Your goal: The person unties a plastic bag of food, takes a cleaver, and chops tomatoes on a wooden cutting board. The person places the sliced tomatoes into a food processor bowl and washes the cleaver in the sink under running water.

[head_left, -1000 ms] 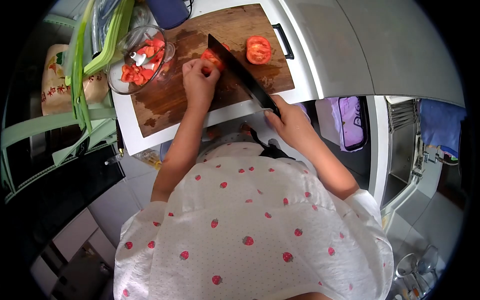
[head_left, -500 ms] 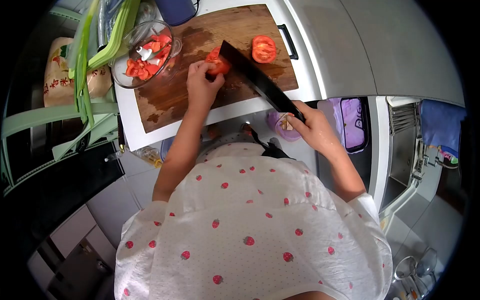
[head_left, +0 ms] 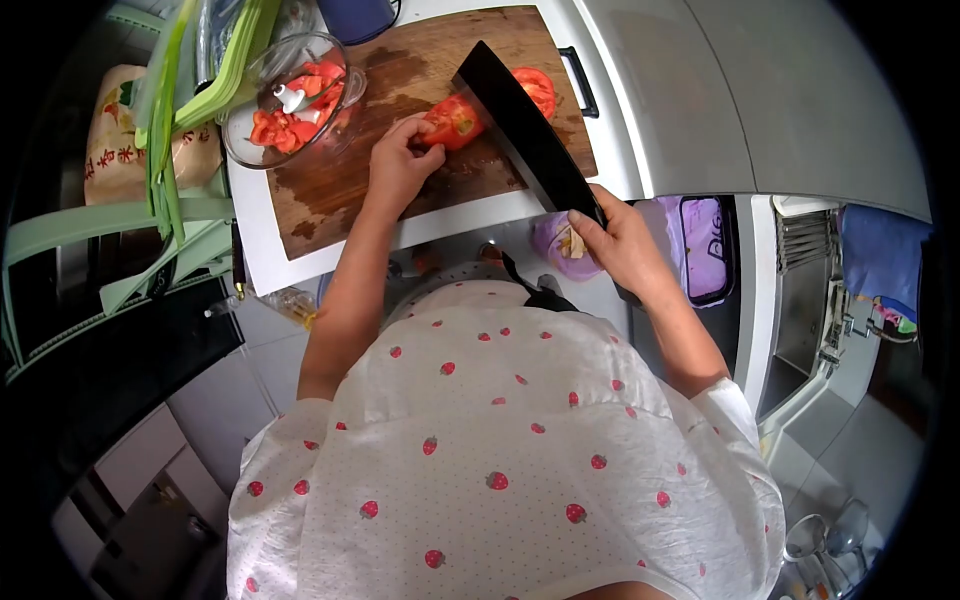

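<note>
On the wooden cutting board (head_left: 330,205), my left hand (head_left: 401,165) grips a piece of tomato (head_left: 455,122) by its left side, fingers curled against it. My right hand (head_left: 625,240) is wrapped round the handle of a black cleaver (head_left: 525,125). The broad blade slants up and left, its edge side by the right end of the held tomato. Behind the blade, a tomato half (head_left: 538,90) lies cut face up, partly covered. Left of my left hand stands a clear bowl (head_left: 235,150) with tomato chunks (head_left: 285,132) and a white-topped blade fitting (head_left: 290,97) in it.
A blue-purple container (head_left: 355,18) stands behind the board. Green onions (head_left: 163,130) hang at the left near a printed sack (head_left: 112,135). The counter's white front edge (head_left: 265,268) runs below the board. Grey cabinet fronts (head_left: 800,90) are at the right.
The cleaver blade has swung more upright and shifted right, now covering part of the tomato half. More of the held tomato shows. My left hand has moved slightly left.
</note>
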### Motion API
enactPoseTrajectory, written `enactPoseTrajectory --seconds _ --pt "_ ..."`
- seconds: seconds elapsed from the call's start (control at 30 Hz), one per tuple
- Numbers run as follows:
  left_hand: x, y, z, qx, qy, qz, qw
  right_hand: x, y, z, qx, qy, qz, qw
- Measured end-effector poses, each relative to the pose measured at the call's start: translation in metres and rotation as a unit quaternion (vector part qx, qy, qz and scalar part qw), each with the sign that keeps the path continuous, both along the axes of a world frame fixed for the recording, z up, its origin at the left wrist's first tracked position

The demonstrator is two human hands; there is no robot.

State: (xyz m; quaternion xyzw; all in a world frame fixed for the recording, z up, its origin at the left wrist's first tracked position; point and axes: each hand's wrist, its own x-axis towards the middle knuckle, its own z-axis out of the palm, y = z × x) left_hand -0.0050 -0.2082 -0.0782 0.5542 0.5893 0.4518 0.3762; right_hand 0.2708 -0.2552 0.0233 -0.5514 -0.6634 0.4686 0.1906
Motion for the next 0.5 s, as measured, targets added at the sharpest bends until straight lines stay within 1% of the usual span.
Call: enactPoseTrajectory --seconds 0.07,0.13,0.17,0.27,0.37,0.43,0.5 --pt "-0.002 0.000 -0.002 0.002 -0.003 -0.001 1.000 -0.002 0.002 0.007 -0.054 -0.018 -0.001 0.998" --pt "0.000 -0.001 0.003 0.032 0.035 -0.013 0.999 -0.009 0.008 0.004 -0.039 -0.024 0.011 0.999" --pt "0.002 0.000 0.003 0.031 0.035 -0.014 0.999 -0.014 0.012 0.002 -0.022 -0.030 0.021 0.999" --pt "0.008 -0.001 0.001 0.028 0.035 -0.012 0.999 -0.023 0.019 -0.013 -0.051 0.001 0.002 0.999" --pt "0.008 0.000 0.000 0.011 0.029 0.017 0.999 -0.018 0.013 -0.014 -0.061 0.015 -0.003 0.998" --pt "0.008 0.001 -0.001 0.032 0.041 0.055 0.997 -0.014 0.013 -0.014 -0.056 0.019 0.003 0.998" --pt "0.009 0.002 0.002 0.031 0.052 0.041 0.997 -0.017 0.012 -0.017 -0.057 0.026 0.005 0.998"
